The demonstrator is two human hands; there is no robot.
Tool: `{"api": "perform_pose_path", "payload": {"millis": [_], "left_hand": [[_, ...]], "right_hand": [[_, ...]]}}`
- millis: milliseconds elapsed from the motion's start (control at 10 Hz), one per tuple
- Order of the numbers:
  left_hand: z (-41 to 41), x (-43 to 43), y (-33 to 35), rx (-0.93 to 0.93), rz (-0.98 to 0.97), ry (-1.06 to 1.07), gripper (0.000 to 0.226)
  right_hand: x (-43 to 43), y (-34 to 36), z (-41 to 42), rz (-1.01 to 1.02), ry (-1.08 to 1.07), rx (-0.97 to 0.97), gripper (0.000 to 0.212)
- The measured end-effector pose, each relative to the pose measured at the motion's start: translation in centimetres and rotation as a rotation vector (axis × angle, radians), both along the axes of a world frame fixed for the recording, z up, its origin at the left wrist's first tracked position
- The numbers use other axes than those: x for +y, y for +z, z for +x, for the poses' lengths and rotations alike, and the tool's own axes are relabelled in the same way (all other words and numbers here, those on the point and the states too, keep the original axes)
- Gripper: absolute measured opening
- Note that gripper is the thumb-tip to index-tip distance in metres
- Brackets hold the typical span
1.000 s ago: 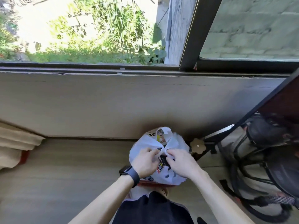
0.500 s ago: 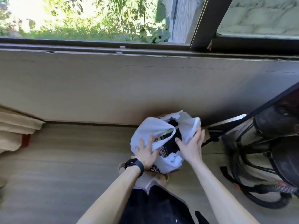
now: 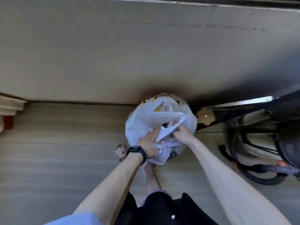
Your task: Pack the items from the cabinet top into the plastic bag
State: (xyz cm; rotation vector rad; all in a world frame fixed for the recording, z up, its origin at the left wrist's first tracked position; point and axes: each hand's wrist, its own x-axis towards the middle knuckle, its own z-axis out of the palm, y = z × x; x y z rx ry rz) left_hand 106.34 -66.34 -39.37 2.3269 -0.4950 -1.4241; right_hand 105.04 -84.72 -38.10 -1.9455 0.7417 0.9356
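A full white plastic bag point(image 3: 142, 120) stands on the wooden floor against the beige wall, with yellow and black printed packaging showing through its top and lower right. My left hand point(image 3: 150, 143), with a black watch on the wrist, lies flat with straight fingers on the bag's near side. My right hand point(image 3: 182, 134) has its fingers curled round a fold of the bag's plastic near the mouth. The cabinet top is out of view.
A black-framed stand with hoses and a dark bag point(image 3: 266, 137) fills the right side. A flower-shaped beige piece point(image 3: 205, 116) sits just right of the bag. A beige sandal point(image 3: 120, 151) lies by my left wrist. Folded cloth point(image 3: 9, 106) is at the far left.
The view has tilted down, so the window is gone. My right hand moved from the bag's right edge to grip a fold at the mouth; my left hand stays flat on the bag.
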Motion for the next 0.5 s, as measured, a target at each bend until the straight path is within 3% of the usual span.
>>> {"api": "perform_pose_path", "payload": {"millis": [100, 200, 300, 400, 500], "left_hand": [[1.4, 0.5, 2.7, 0.013, -0.053, 0.040, 0.084], [3.5, 1.7, 6.4, -0.018, -0.036, 0.050, 0.058], [5.9, 3.7, 9.6, -0.101, -0.032, 0.042, 0.049], [8.7, 6.1, 13.1, -0.303, -0.127, 0.069, 0.038], [11.9, 8.8, 17.0, -0.733, -0.318, 0.133, 0.035]], "right_hand": [[-1.5, 1.7, -0.7, -0.019, -0.071, -0.035, 0.037], [-2.2, 5.4, -1.5, -0.081, -0.231, -0.152, 0.041], [-1.8, 10.1, -1.8, -0.096, -0.421, -0.282, 0.030], [-0.3, 15.4, 0.5, -0.108, -0.462, -0.479, 0.023], [1.7, 21.0, 4.2, -0.200, -0.369, -0.731, 0.021]]}}
